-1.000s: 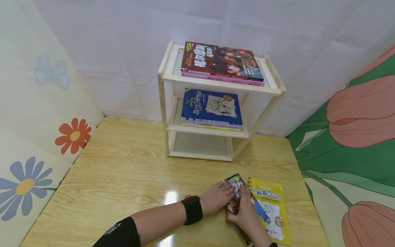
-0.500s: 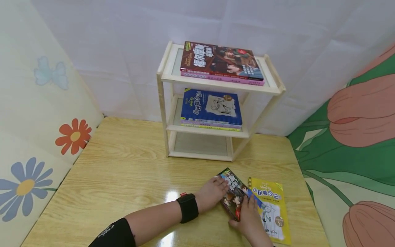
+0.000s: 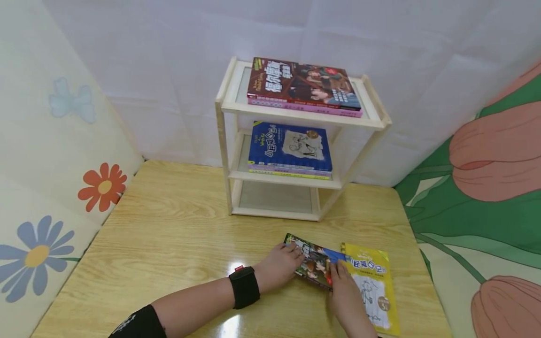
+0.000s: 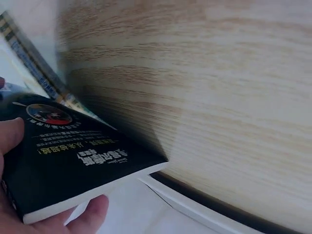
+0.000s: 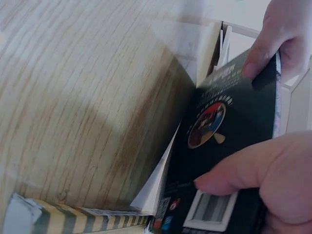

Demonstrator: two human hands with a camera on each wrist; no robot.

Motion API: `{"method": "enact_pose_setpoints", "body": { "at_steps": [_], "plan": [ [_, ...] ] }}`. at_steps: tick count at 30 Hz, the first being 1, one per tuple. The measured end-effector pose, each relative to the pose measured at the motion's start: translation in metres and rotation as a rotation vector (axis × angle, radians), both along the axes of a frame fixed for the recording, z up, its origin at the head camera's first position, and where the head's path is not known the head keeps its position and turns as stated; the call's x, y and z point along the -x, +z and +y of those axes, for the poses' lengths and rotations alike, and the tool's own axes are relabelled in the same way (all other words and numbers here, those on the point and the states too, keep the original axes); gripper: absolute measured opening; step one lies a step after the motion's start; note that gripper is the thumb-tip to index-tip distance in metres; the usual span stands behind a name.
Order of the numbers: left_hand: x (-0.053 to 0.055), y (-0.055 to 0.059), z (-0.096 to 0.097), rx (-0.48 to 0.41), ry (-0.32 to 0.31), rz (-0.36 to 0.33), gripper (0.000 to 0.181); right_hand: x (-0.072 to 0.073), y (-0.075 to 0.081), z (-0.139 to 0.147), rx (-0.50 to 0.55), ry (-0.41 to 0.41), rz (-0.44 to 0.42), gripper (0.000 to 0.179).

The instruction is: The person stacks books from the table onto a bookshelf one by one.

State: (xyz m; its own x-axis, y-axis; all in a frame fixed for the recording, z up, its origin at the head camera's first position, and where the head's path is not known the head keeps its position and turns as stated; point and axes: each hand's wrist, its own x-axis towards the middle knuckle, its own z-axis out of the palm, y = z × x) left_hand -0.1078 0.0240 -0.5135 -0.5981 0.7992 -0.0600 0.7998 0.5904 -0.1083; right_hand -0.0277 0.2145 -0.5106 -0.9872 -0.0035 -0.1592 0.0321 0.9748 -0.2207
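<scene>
A dark illustrated book (image 3: 313, 266) is held above the table between my two hands, front cover up. My left hand (image 3: 278, 268) grips its left end, thumb (image 4: 10, 135) on the dark back cover. At the right end, my right hand (image 3: 346, 295) pinches it, with the thumb (image 5: 234, 173) lying by the barcode on the back. The book's right end partly covers a yellow book (image 3: 382, 300) lying on the table. In the right wrist view, the yellow book's striped spine (image 5: 97, 217) shows below the held book.
Behind the hands stands a three-tier wooden shelf (image 3: 276, 213). Its top tier bears a brown-red book (image 3: 302, 82) on a pink one; a blue book (image 3: 289, 146) tops the middle stack. The wooden table (image 3: 177, 206) meets painted panels on both sides.
The held book has turned counterclockwise in the head view, from nearly upright to a shallow slant, and shifted left. My left hand has moved left with it. The shelf and yellow book have stayed put.
</scene>
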Motion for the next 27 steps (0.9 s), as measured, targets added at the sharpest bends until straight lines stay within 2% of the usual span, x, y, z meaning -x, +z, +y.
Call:
{"method": "enact_pose_setpoints", "body": {
  "at_steps": [6, 10, 16, 19, 22, 26, 27],
  "plan": [
    [0.001, 0.013, -0.009, -0.050, 0.026, -0.118, 0.049, 0.005, 0.011, 0.001, 0.025, 0.022, 0.064, 0.056],
    [0.003, 0.023, -0.015, -0.094, 0.016, -0.142, 0.057, 0.006, 0.018, 0.004, 0.064, 0.041, 0.145, 0.058],
    [0.006, 0.042, -0.020, -0.114, 0.058, -0.115, 0.062, 0.012, 0.032, 0.007, 0.088, 0.067, 0.223, 0.062],
    [0.007, 0.055, -0.021, -0.134, 0.064, -0.059, 0.060, 0.016, 0.041, 0.009, 0.091, 0.071, 0.261, 0.064],
    [0.010, 0.075, -0.025, -0.155, 0.071, -0.015, 0.057, 0.021, 0.053, 0.010, 0.099, 0.100, 0.339, 0.066],
    [0.013, 0.103, -0.031, -0.217, 0.084, 0.030, 0.056, 0.028, 0.074, 0.008, 0.101, 0.131, 0.430, 0.069],
    [0.013, 0.108, -0.033, -0.244, 0.082, 0.059, 0.056, 0.029, 0.079, 0.007, 0.104, 0.134, 0.446, 0.070]
  ]
}}
